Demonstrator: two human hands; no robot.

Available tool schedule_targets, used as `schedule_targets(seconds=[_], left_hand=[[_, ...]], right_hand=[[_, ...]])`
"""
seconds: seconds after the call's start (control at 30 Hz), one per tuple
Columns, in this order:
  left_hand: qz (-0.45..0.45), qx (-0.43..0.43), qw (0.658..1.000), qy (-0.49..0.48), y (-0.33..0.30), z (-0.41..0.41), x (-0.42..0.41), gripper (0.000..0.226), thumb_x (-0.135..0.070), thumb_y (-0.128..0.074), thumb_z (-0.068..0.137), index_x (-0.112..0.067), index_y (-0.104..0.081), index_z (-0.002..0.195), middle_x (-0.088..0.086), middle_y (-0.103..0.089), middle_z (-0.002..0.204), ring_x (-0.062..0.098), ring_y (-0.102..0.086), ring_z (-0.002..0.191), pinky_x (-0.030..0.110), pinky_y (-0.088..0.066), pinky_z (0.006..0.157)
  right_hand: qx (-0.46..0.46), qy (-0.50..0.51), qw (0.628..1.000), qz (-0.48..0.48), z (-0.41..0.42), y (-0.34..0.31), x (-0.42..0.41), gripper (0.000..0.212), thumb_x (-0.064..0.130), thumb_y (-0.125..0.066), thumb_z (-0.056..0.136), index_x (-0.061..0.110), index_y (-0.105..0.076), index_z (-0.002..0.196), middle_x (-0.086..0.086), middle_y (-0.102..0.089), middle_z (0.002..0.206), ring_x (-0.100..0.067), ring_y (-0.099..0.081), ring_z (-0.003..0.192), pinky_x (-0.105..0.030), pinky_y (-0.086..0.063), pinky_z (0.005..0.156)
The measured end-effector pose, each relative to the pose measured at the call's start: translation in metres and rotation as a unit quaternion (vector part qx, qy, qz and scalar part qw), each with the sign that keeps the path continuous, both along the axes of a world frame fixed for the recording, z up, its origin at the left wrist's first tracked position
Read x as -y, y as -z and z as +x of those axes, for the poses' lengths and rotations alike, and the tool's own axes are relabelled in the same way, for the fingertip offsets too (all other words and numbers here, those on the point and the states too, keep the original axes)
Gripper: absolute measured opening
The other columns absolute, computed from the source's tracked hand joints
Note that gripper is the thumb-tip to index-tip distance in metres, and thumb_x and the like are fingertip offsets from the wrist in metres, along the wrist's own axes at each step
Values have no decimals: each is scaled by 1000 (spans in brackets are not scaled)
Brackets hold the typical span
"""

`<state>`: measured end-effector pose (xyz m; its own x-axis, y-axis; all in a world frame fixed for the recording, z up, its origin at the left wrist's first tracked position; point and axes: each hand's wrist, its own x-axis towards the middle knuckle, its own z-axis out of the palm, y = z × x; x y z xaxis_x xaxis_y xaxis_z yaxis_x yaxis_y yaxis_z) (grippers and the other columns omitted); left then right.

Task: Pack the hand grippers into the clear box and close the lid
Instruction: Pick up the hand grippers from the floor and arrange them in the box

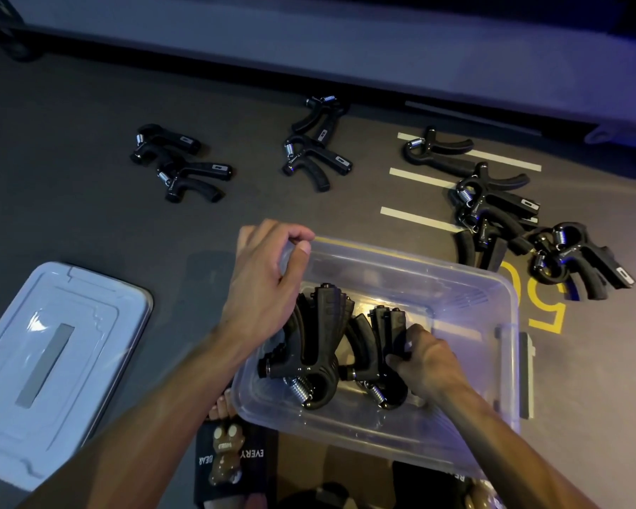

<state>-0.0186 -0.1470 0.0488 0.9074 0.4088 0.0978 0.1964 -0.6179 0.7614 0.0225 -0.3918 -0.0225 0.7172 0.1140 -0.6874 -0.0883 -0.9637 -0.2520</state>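
The right hand reaches inside the clear box, fingers curled round the nearer of two bunches of hand grippers in the box; the exact number in there cannot be told. Left of that grip, the left hand pinches the box's far-left rim between thumb and fingers. Beyond the hands, loose grippers on the floor lie in three groups: two, two, and a pile of roughly five. The one lid lies flat, well left of the left hand
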Motion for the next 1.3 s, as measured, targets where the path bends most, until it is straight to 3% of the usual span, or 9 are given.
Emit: schedule_targets(seconds=[0.9, 1.1, 1.2, 1.3], left_hand=[[-2, 1, 1000, 1, 1, 0, 1, 14, -23, -55, 103, -23, -68, 108, -15, -60, 106, 9, -45, 111, 16, -35, 96], [-13, 8, 1000, 4, 1, 0, -1, 15, -22, -55, 103, -24, -68, 109, -16, -61, 105, 4, -46, 111, 17, -37, 95], [-20, 23, 1000, -1, 1, 0, -7, 15, -19, -55, 103, -24, -68, 109, -18, -61, 104, 7, -50, 107, 18, -38, 92], [-46, 42, 997, -44, 4, 8, -23, 16, -19, -54, 103, -23, -69, 107, -18, -61, 103, 11, -56, 104, 23, -42, 90]], right_hand=[[-17, -29, 999, 6, -2, 3, 3, 53, 39, -79, 79, 19, -50, 118, -5, -67, 111, -26, -64, 103, -29, -50, 84], [-25, -54, 998, -14, -1, -6, 4, 56, 47, -78, 77, 22, -50, 118, -4, -68, 112, -26, -64, 101, -31, -52, 83], [3, -87, 996, -33, 1, -22, 5, 62, 55, -73, 79, 24, -45, 126, -4, -67, 114, -28, -64, 105, -31, -49, 81], [71, -127, 989, -4, 9, -46, -3, 49, 58, -65, 82, 35, -44, 119, 5, -70, 109, -25, -67, 103, -35, -53, 82]])
